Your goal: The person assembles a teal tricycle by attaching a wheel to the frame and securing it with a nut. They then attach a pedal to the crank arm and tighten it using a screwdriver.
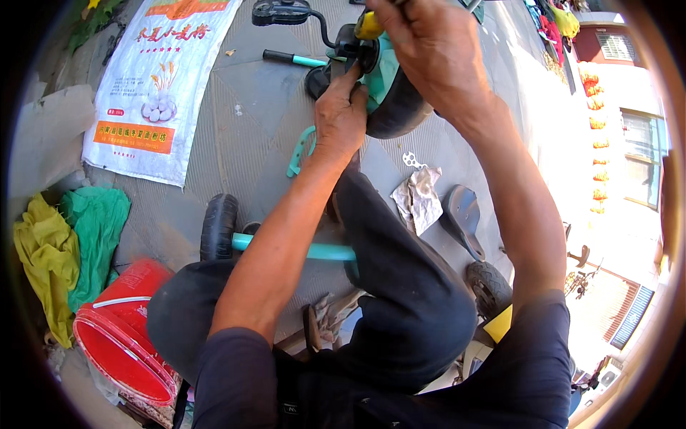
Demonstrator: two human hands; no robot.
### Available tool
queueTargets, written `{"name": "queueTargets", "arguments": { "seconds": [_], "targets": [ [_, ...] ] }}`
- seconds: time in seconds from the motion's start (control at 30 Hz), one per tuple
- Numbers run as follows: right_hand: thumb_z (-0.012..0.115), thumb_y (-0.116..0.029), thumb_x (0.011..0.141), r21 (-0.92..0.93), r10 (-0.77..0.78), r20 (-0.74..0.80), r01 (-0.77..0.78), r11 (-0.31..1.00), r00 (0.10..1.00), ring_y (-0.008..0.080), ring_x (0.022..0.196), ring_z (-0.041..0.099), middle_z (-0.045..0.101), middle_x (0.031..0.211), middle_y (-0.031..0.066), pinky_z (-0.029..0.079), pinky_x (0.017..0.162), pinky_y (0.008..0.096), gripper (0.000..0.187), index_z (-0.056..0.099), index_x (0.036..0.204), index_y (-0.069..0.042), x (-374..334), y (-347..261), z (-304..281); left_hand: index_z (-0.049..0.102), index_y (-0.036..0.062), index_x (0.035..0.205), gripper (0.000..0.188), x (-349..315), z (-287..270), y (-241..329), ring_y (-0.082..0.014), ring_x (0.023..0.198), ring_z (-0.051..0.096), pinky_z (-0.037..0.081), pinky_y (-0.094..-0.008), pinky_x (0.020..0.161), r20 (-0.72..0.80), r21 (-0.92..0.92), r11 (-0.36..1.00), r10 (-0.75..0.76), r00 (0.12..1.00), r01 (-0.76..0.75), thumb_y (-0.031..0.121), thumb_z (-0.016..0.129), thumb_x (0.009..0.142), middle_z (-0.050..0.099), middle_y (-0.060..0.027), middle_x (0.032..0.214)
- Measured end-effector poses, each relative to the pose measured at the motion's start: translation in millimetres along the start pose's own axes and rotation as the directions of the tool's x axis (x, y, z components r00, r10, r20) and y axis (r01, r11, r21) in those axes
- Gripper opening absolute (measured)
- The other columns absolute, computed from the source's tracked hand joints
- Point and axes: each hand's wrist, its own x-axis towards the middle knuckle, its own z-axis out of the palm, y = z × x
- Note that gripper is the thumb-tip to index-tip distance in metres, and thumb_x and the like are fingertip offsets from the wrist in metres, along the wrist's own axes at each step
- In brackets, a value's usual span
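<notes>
My right hand (436,53), partly cut off by the top edge, is closed round a yellow-handled tool (369,26); its tip is hard to make out. Just below it, my left hand (341,114) pinches a black part (367,56) beside a small black wheel (400,107) with a teal fork or fender (386,70). A bent black crank with a pedal (280,11) sticks out to the left of the wheel. Against the wheel's left side lies a teal bar with a black grip (289,57).
A teal frame tube (314,251) with another wheel (219,227) lies by my legs. Around are a flat multi-hole wrench (412,160), a crumpled cloth (418,200), a slipper (463,218), a red bucket (128,329), a printed white sack (161,93) and green plastic (96,236).
</notes>
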Motion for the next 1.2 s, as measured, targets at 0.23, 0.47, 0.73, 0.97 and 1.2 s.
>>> {"name": "queueTargets", "arguments": {
  "seconds": [0.23, 0.47, 0.73, 0.97, 1.2],
  "targets": [
    [0.057, -0.019, 0.094, 0.509, 0.421, -0.429, -0.171, 0.844, 0.799, 0.0183, 0.077, 0.064, 0.065, 0.085, 0.0113, 0.053, 0.069, 0.0303, 0.02, 0.06, 0.097, 0.0, -13.7, -8.2, -71.8, 0.056, 0.0009, 0.126, 0.036, -2.8, -4.6, 4.3, -0.0335, 0.116, 0.054, 0.041, -0.0374, 0.098, -0.017, 0.186, 0.976, 0.12, 0.993, -0.115, 0.018, 0.051, 0.094, 0.057, -0.0175, 0.124],
    [0.049, -0.025, 0.098, 0.547, 0.861, -0.411, -0.674, 0.497, 0.301, 0.0177, 0.072, 0.063, 0.064, 0.083, 0.0131, 0.056, 0.067, 0.0302, 0.031, 0.056, 0.095, 0.004, -201.6, 28.7, -95.3, 0.051, -0.0048, 0.128, 0.064, -11.1, -19.9, 28.0, -0.0312, 0.12, 0.05, 0.038, -0.0368, 0.1, 0.079, 0.124, 0.965, 0.221, 0.972, -0.23, 0.05, 0.032, 0.1, 0.05, -0.02, 0.13],
    [0.052, -0.027, 0.094, 0.273, 0.943, -0.315, -0.962, -0.019, -0.108, 0.0211, 0.051, 0.063, 0.065, 0.065, 0.013, 0.052, 0.05, 0.0332, 0.037, 0.062, 0.09, 0.008, -402.3, 60.4, -13.6, 0.051, -0.0024, 0.122, 0.062, -11.9, -17.9, 55.0, -0.0213, 0.111, 0.051, 0.04, -0.0335, 0.094, 0.24, -0.057, 0.993, 0.111, 0.964, -0.1, 0.038, 0.075, 0.081, 0.052, -0.0121, 0.119],
    [0.059, -0.03, 0.089, -0.377, 0.927, 0.217, -0.903, -0.208, -0.304, 0.028, 0.049, 0.064, 0.061, 0.055, 0.0183, 0.052, 0.049, 0.038, 0.043, 0.065, 0.068, 0.007, -438.8, 53.7, -22.6, 0.059, 0.0011, 0.109, 0.045, -22.7, -23.6, 4.9, -0.0243, 0.102, 0.057, 0.044, -0.0351, 0.087, 0.328, 0.242, 0.937, 0.165, 0.93, -0.251, 0.021, 0.081, 0.074, 0.06, -0.0124, 0.11],
    [0.058, -0.026, 0.088, 0.027, 0.86, -0.098, -0.862, 0.506, 0.501, 0.0366, 0.075, 0.066, 0.066, 0.08, 0.0234, 0.051, 0.07, 0.0406, 0.031, 0.067, 0.096, 0.004, -270.3, 79.7, -37.2, 0.062, 0.0014, 0.105, 0.036, -29.8, -20.1, -3.4, -0.023, 0.096, 0.06, 0.045, -0.0344, 0.085, 0.271, 0.172, 0.956, 0.188, 0.944, -0.24, 0.013, 0.079, 0.075, 0.064, -0.0103, 0.105]
  ]
}}
